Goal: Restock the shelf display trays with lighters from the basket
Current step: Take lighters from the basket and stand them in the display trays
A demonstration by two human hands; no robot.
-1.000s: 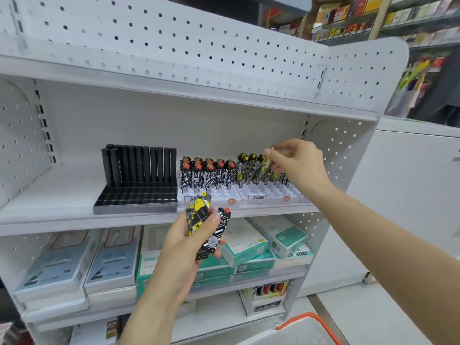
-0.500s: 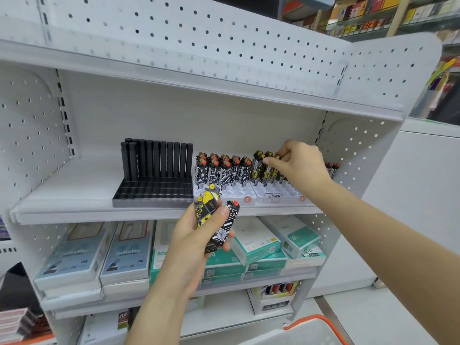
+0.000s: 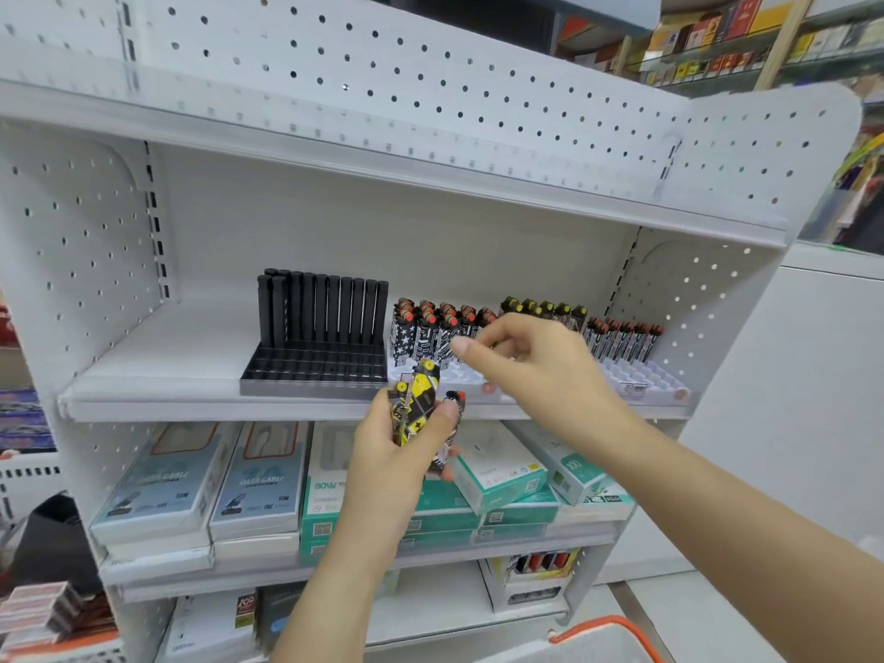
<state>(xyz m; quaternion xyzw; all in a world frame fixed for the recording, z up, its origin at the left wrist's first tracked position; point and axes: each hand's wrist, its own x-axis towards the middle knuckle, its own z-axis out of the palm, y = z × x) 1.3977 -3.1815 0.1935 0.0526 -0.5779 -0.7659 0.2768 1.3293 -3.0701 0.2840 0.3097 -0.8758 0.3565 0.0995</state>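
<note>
Boxes seemingly labelled "DATA CABLE"

"DATA CABLE" on grey boxes

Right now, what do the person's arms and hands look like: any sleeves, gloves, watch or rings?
Both forearms are bare as far as the frame shows, with no sleeve in view. The left hand and the right hand wear no gloves. No watch or bracelet shows on either wrist. A small glint sits near a right finger; it is too blurred to tell whether it is a ring.
</note>
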